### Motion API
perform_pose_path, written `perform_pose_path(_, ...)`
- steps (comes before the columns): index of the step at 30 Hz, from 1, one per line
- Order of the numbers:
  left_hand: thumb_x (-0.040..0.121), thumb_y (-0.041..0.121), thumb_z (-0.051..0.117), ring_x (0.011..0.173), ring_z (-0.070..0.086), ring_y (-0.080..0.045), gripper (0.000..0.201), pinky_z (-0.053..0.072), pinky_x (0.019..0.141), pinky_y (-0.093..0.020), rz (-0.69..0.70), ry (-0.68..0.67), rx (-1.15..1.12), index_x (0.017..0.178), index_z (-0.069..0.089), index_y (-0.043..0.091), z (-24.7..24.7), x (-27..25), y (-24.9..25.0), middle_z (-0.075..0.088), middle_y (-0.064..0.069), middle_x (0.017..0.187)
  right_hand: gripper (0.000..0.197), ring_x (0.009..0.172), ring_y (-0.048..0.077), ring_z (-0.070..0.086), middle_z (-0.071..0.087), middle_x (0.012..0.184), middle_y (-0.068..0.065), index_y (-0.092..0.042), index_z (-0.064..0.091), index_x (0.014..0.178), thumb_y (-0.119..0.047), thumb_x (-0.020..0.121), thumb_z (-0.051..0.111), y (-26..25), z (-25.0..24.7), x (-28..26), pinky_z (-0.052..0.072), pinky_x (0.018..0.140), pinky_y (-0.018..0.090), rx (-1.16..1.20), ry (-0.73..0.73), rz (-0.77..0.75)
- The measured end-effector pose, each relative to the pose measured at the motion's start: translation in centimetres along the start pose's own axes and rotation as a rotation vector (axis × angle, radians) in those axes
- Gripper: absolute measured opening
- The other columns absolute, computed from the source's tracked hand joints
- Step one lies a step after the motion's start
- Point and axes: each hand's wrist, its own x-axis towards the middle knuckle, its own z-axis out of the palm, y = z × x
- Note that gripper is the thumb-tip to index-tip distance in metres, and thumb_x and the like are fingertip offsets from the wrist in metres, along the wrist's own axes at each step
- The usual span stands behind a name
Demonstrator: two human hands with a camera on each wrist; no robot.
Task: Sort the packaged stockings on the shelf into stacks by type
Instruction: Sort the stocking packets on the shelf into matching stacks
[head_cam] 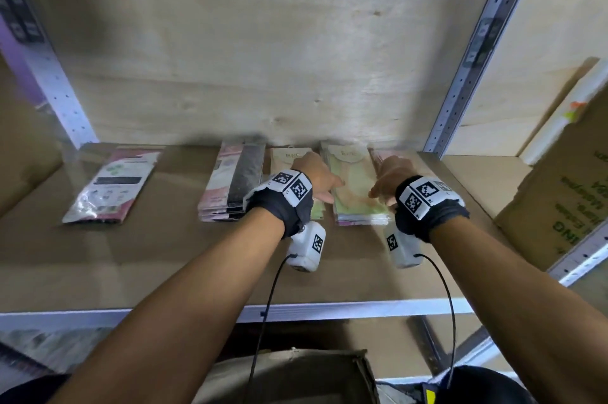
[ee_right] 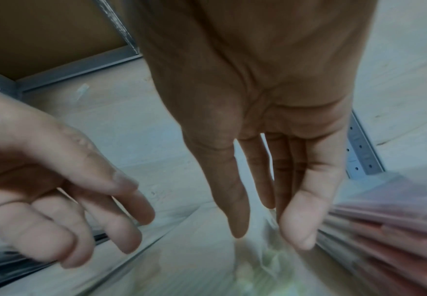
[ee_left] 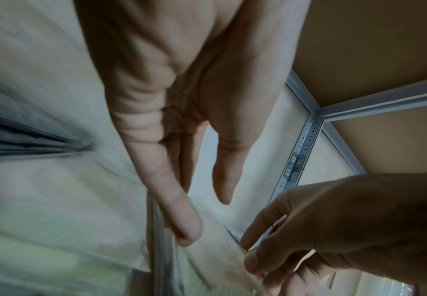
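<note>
Stockings in a green-and-beige stack (head_cam: 357, 186) lay near the shelf (head_cam: 164, 255) back edge, flanked by both reaching arms: left hand (head_cam: 316, 178) and right hand (head_cam: 390, 176), fingers straight and relaxed, touching its sides.

Stockroom: metal shelving (head_cam: 473, 74), cardboard box (head_cam: 566, 193), packaged stockings (head_cam: 355, 186)

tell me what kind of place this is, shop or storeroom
Probably a storeroom: a bare metal rack upright with a plywood back, packaged stockings stacked flat on the shelf board, and a printed cardboard carton alongside.
</note>
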Motion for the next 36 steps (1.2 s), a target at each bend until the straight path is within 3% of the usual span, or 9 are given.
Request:
perform_pose_path(3,0.086,0.018,0.076,0.087,0.076,-0.026,0.040,0.061,0.086,-0.041,-0.068,-0.026,0.001,0.114,0.061,-0.007,0.7,0.8,0.1,0.074,-0.018,0.105,0.080,0.116,0.034,0.059,0.062,0.125,0.018,-0.011,0.047,0.141,-0.013,0.072,0.086,0.2,-0.1,0.3,0.054,0.094,0.045,-0.012,0.022,-0.001)
perform_pose_path(7,0.085,0.011,0.076,0.090,0.075,-0.030,0.037,0.061,0.086,-0.043,-0.114,0.009,-0.034,0.113,0.061,-0.009,1.2,1.5,-0.3,0.073,-0.023,0.106,0.068,0.111,0.034,0.063,0.062,0.124,0.020,-0.002,0.057,0.126,-0.013,0.067,0.089,0.4,0.1,0.5,0.056,0.092,0.045,0.031,-0.019,0.044)
perform_pose_path(11,0.082,0.003,0.073,0.099,0.072,-0.033,0.042,0.062,0.081,-0.041,-0.076,0.050,-0.044,0.120,0.060,-0.010,1.5,1.8,-0.7,0.068,-0.024,0.114,0.059,0.106,0.034,0.066,0.064,0.120,0.020,0.000,0.060,0.122,-0.010,0.070,0.087,1.1,0.3,0.8,0.057,0.090,0.044,0.116,-0.038,0.070)
perform_pose_path(15,0.082,-0.004,0.070,0.094,0.074,-0.029,0.035,0.063,0.071,-0.031,-0.032,0.075,-0.037,0.115,0.062,-0.012,1.1,2.1,-0.5,0.071,-0.023,0.110,0.043,0.098,0.031,0.070,0.070,0.107,0.020,0.003,0.068,0.108,-0.002,0.069,0.084,0.9,-0.5,1.1,0.058,0.088,0.042,0.219,-0.046,0.067)
perform_pose_path(21,0.078,0.003,0.076,0.088,0.075,-0.028,0.037,0.064,0.074,-0.039,-0.052,0.039,-0.001,0.112,0.064,-0.007,1.5,2.0,-0.4,0.072,-0.019,0.105,0.046,0.095,0.027,0.071,0.073,0.101,0.016,0.001,0.066,0.111,-0.012,0.071,0.086,1.1,0.2,0.8,0.058,0.087,0.040,0.170,-0.069,0.090)
perform_pose_path(25,0.074,0.009,0.080,0.085,0.075,-0.029,0.041,0.064,0.073,-0.042,-0.054,0.056,0.044,0.108,0.064,-0.005,2.3,1.9,-0.3,0.071,-0.019,0.102,0.054,0.078,0.024,0.070,0.071,0.102,0.016,-0.001,0.062,0.116,-0.013,0.069,0.088,0.9,0.4,0.7,0.061,0.079,0.037,0.141,-0.047,0.091)
perform_pose_path(30,0.080,0.013,0.079,0.098,0.073,-0.030,0.044,0.060,0.087,-0.041,-0.103,0.046,0.053,0.116,0.063,-0.005,2.6,2.1,0.4,0.071,-0.019,0.110,0.086,0.109,0.030,0.063,0.065,0.120,0.016,-0.009,0.045,0.144,-0.016,0.069,0.088,0.6,0.3,0.8,0.055,0.093,0.042,0.086,-0.044,0.013)
perform_pose_path(33,0.080,0.011,0.081,0.090,0.075,-0.031,0.045,0.061,0.086,-0.044,-0.141,0.028,-0.018,0.114,0.060,-0.009,2.7,2.2,0.6,0.074,-0.021,0.101,0.078,0.111,0.031,0.063,0.063,0.123,0.017,-0.006,0.052,0.134,-0.017,0.067,0.089,0.6,0.2,0.6,0.055,0.094,0.043,0.093,-0.053,0.031)
perform_pose_path(36,0.082,0.006,0.078,0.094,0.074,-0.029,0.042,0.060,0.087,-0.042,-0.182,-0.001,-0.112,0.117,0.060,-0.010,2.8,1.9,0.4,0.073,-0.022,0.106,0.065,0.109,0.031,0.063,0.063,0.121,0.016,-0.004,0.058,0.123,-0.015,0.067,0.089,0.8,-0.3,0.5,0.054,0.094,0.042,0.128,-0.056,0.042)
